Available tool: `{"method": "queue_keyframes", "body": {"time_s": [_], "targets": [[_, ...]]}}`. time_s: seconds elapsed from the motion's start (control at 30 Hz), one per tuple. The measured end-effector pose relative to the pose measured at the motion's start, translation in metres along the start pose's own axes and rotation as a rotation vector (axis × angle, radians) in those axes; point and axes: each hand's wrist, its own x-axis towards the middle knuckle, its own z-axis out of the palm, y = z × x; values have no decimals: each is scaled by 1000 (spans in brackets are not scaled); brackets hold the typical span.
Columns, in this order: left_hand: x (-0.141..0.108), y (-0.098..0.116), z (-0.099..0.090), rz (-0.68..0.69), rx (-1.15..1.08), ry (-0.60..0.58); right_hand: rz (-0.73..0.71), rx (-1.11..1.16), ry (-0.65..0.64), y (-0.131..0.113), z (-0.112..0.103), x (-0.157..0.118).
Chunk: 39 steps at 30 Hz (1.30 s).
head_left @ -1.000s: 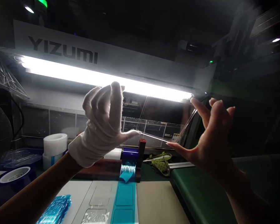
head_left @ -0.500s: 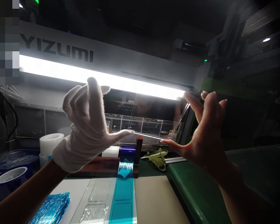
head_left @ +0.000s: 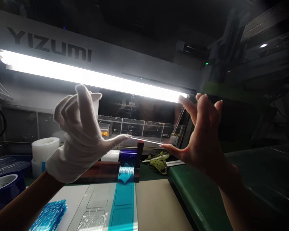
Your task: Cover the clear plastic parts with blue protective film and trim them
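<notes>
Up in front of the lit tube, a clear flat plastic panel is held between my two hands. Its lower edge shows as a bright line; most of its surface is see-through. My left hand, in a white glove, has its thumb tip at the panel's lower left corner and its fingers raised at the upper left. My right hand, bare, grips the right side, thumb at the lower corner and index finger at the upper one. Below lies a strip of blue film over clear rectangular pieces on the worktop.
A bright tube lamp runs across the machine front. White film rolls and a dark blue roll stand left. A stack of blue-wrapped pieces lies front left. A green dotted cloth lies behind the green surface.
The view has shifted slightly, so hands and background sit a little further left. The panel looks slightly differently tilted, its right edge less bright. Both hands keep their hold.
</notes>
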Motion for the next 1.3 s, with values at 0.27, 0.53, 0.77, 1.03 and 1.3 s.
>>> {"method": "queue_keyframes", "body": {"time_s": [0.27,0.53,0.77,1.03,1.3], "targets": [[21,17,1,-171,-99,-31,-25,8,29,12,-29,21],[20,29,11,-212,-176,-10,-39,-12,-5,18,-47,27],[17,22,16,-145,-192,-40,-70,-6,-25,16,-52,29],[16,23,14,-90,-163,-7,-81,28,-20,17,-49,25],[3,24,21,-44,-155,47,-115,29,-58,19,-33,8]]}}
